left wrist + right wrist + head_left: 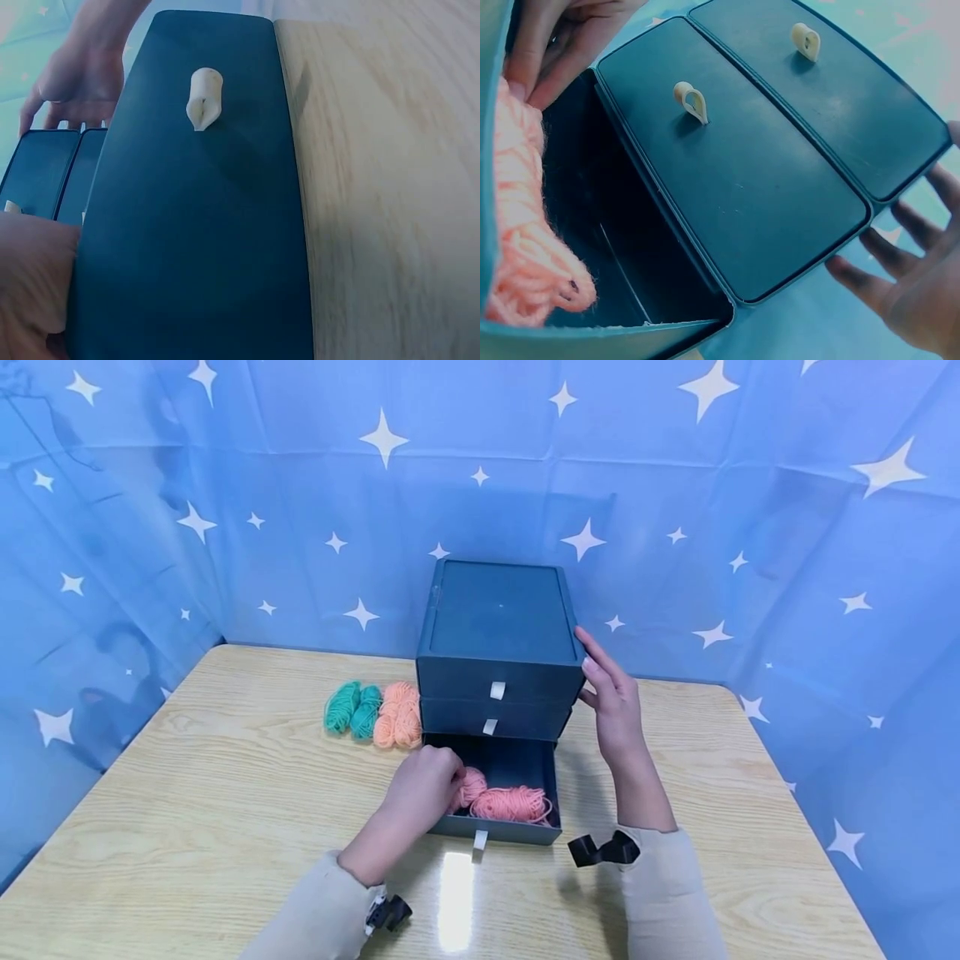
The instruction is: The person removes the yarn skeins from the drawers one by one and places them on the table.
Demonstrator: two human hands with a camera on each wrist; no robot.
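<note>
A dark blue drawer box point(502, 618) stands on the table with its bottom drawer point(525, 833) pulled out. Two pink yarn skeins point(512, 805) lie in the front of that drawer. My left hand point(424, 785) reaches in over the drawer's left side and pinches the left pink skein point(471, 787). In the right wrist view, fingertips of this hand press into pink yarn point(521, 210). My right hand point(617, 714) rests along the right side of the box, its fingers extended near the top edge. The left hand's fingertips are hidden in the left wrist view.
Green yarn skeins point(354, 710) and peach yarn skeins point(399, 717) lie on the wooden table point(225, 777), left of the box. The two upper drawers, with white pull tabs point(497, 691), are closed. Behind hangs a blue star-patterned curtain point(300, 485).
</note>
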